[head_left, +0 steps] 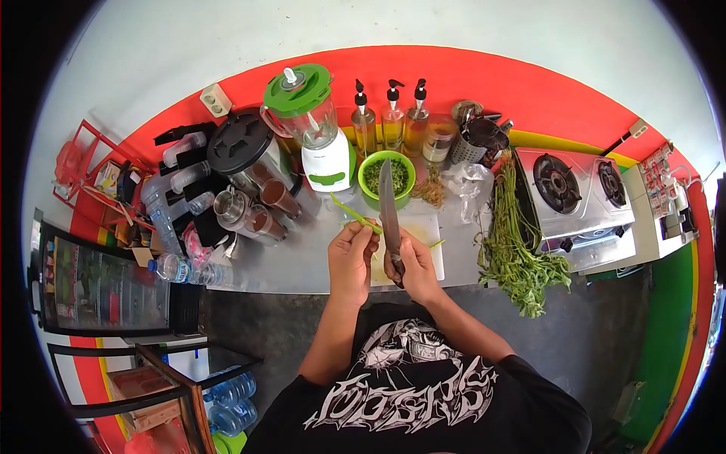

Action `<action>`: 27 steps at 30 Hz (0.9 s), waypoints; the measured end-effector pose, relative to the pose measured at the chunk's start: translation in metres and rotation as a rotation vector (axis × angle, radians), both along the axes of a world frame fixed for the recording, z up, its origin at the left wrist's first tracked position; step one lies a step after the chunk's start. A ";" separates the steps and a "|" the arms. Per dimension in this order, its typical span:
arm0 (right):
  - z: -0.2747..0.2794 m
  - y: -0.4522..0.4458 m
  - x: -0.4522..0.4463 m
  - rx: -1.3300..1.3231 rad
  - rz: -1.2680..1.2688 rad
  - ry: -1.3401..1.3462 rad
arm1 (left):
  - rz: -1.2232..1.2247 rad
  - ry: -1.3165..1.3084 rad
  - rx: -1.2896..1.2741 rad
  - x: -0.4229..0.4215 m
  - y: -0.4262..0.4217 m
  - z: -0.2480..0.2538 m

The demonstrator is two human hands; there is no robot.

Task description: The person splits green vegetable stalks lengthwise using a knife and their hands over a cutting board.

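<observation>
Working at a metal counter (pixel 306 261) below a red-and-white wall (pixel 454 68), pinching a green stalk (pixel 348 207) between closed thumb and fingertips of the left hand (pixel 350 259), just beside a knife (pixel 389 200); curling the fingers of the right hand (pixel 418 271) around its handle, over a cutting board (pixel 434 265).

Knife (pixel 389 208): smooth metal blade, dull sheen. Countertop (pixel 304 263): metal, satin. Bowl (pixel 373 200): glossy plastic. Blender base (pixel 327 168): smooth plastic. Plastic bag (pixel 467 180): thin, crinkled. Gas stove (pixel 586 195): shiny metal top. T-shirt (pixel 423 378): matt cloth.
</observation>
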State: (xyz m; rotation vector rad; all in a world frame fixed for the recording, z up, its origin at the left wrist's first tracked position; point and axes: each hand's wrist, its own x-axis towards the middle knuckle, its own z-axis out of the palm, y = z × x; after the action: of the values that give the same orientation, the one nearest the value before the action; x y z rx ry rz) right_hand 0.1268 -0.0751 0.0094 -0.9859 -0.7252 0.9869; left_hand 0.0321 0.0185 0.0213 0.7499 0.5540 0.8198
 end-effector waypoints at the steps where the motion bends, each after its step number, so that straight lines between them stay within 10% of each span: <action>1: -0.001 0.001 -0.001 0.002 -0.016 -0.019 | -0.003 -0.004 0.013 0.001 -0.001 0.000; 27: -0.007 -0.011 0.000 0.088 -0.142 -0.196 | -0.225 -0.040 0.066 -0.001 -0.008 0.014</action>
State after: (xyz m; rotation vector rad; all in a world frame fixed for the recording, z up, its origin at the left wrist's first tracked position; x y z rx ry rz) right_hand 0.1263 -0.0860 0.0023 -1.0507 -0.8417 0.7357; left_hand 0.0315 0.0102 0.0348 0.8384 0.4003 0.6454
